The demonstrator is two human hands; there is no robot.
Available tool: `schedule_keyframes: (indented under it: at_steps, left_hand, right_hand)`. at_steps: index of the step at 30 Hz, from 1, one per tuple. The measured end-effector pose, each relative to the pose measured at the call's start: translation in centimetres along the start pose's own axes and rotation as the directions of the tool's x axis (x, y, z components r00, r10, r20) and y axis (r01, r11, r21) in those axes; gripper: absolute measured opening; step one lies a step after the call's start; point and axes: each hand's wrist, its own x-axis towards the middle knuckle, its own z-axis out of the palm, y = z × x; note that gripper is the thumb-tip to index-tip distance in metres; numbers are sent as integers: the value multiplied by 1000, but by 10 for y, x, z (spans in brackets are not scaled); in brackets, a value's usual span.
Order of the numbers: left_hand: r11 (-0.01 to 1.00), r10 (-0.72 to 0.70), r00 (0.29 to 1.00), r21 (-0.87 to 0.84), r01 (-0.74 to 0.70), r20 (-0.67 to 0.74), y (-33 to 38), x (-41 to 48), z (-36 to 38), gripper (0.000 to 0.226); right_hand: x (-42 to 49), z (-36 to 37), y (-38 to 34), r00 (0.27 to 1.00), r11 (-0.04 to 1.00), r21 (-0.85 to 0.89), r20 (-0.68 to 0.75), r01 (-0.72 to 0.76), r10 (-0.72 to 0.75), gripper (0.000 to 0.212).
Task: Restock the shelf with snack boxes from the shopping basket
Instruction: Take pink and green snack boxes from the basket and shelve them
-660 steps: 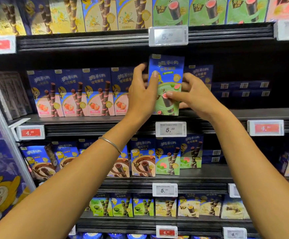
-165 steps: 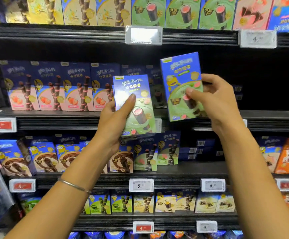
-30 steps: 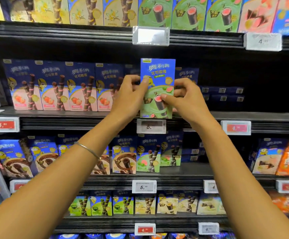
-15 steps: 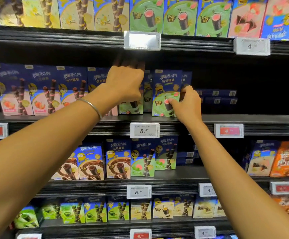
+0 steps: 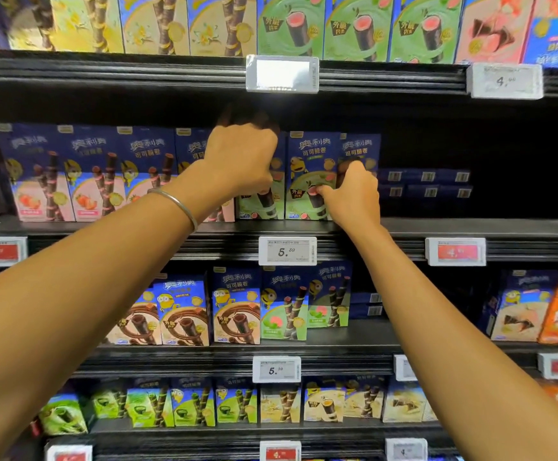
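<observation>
Head view shows both hands raised to the middle shelf (image 5: 454, 227). Left hand (image 5: 241, 161) is curled over the top of a green snack box (image 5: 261, 202), its fingers hooked behind it in the dark. Right hand (image 5: 354, 194) pinches the neighbour green box (image 5: 304, 168), thumb on its front, fingers round its right edge. Both boxes stand upright on the shelf, side by side, just right of the pink boxes (image 5: 71, 181). A silver bracelet (image 5: 179, 204) sits on the left wrist.

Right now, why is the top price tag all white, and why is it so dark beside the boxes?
Head view: glare seems to wash out the top price tag; the space right of the boxes lies in deep shadow.
</observation>
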Motion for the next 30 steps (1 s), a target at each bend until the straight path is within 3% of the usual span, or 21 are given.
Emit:
schedule_keyframes:
  at_steps: [7,12,17,22,26,28,30]
  left_hand:
    - [999,-14,998,-34,16,64,1,-1,1,58]
    - [993,-64,998,-99,64,3,5,-8,2,74]
    - [923,-151,986,-366,116,-66,21,-38,5,74]
    - [691,-286,953,-710,136,-97,44,-99,18,73]
    - [468,-458,857,-884,6,-236,77,-165,35,49]
    - [324,-516,834,-946,-21,-195,103,-206,47,38]
    - [133,-539,841,-990,39,-40,136,-250,61,34]
  right_hand:
    - [4,1,1,999,998,59,35,-26,23,47]
    - [2,-8,5,997,967,242,44,-76,67,36]
    - [-13,-27,8,991,903,415,109,-111,72,37]
    - [-53,-53,12,996,880,474,94,-33,-13,37]
    - [-103,-72,38,996,848,528,46,43,-79,28]
    - [-133,-78,63,997,836,548,57,13,-53,25]
    - [-167,-82,96,990,830,551,144,-83,3,22]
